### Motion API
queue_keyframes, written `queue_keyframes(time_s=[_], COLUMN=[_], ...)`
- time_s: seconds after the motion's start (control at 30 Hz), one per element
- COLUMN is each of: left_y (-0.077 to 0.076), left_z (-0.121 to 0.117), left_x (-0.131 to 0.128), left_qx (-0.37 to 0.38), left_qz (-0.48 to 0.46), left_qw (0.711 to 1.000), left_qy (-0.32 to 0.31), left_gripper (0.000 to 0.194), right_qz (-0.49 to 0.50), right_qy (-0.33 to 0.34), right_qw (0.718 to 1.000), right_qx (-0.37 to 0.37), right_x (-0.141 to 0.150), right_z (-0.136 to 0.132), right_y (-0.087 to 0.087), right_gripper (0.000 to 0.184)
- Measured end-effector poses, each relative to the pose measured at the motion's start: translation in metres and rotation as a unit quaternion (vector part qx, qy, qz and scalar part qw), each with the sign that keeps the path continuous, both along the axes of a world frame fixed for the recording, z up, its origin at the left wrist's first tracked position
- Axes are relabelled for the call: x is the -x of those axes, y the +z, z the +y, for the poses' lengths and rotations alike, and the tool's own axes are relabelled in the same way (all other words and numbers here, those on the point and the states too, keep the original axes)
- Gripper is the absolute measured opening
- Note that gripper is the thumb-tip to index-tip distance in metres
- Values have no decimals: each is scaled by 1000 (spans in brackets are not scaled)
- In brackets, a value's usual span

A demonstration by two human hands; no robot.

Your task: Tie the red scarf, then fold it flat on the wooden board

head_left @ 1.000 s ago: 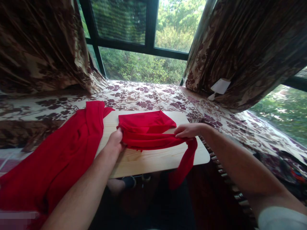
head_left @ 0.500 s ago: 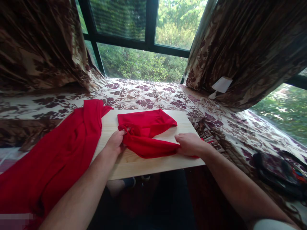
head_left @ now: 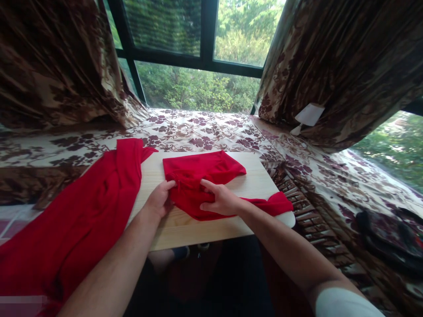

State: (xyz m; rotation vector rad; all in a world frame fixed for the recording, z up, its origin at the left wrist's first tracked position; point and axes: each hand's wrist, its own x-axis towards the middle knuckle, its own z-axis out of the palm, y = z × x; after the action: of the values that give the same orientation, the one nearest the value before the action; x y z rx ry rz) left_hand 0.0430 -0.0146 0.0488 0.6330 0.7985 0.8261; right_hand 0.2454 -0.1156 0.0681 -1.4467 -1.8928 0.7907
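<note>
A red piece of cloth (head_left: 201, 164) lies partly folded on the pale wooden board (head_left: 205, 233). At its left edge my left hand (head_left: 160, 199) is closed, pinching a bunched bit of the fabric between thumb and fingers. My right hand (head_left: 220, 200) rests over the middle of the same cloth, thumb and fingers apart and touching it. A narrow length of the cloth runs out to the right under my right forearm, its end lying at the board's right corner. Another long red cloth (head_left: 95, 189) drapes over the left side of the board and hangs down.
Floral fabric (head_left: 201, 132) covers the ledge behind the board. A small white lamp (head_left: 309, 115) stands at the back right, beside a patterned curtain (head_left: 313, 53). A black bag-like object (head_left: 390, 242) lies at the far right. Windows are behind.
My right hand has let go of the cloth's right-hand length and moved left to the middle of the cloth. The left hand keeps its pinch in about the same place.
</note>
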Motion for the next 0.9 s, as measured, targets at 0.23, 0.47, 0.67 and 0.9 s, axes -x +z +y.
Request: queue_keyframes(time_s=[0.23,0.47,0.67,0.9], left_y=[3,12,40,52], left_z=[-6,-6,7,17], left_x=[4,-6,-15,-24], left_qx=[-45,-77,-111,-168], left_qz=[28,47,89,164], left_qw=[998,993,986,970], left_qy=[-19,73,89,58], left_gripper=[46,30,27,29], right_qz=[101,7,-111,-117], right_qy=[43,73,36,82], right_qw=[993,989,985,984], right_qx=[-39,-125,-125,103], right_x=[1,7,14,-5], right_z=[8,1,-12,-3], right_y=[-3,2,2,19], right_gripper=[105,104,92,36])
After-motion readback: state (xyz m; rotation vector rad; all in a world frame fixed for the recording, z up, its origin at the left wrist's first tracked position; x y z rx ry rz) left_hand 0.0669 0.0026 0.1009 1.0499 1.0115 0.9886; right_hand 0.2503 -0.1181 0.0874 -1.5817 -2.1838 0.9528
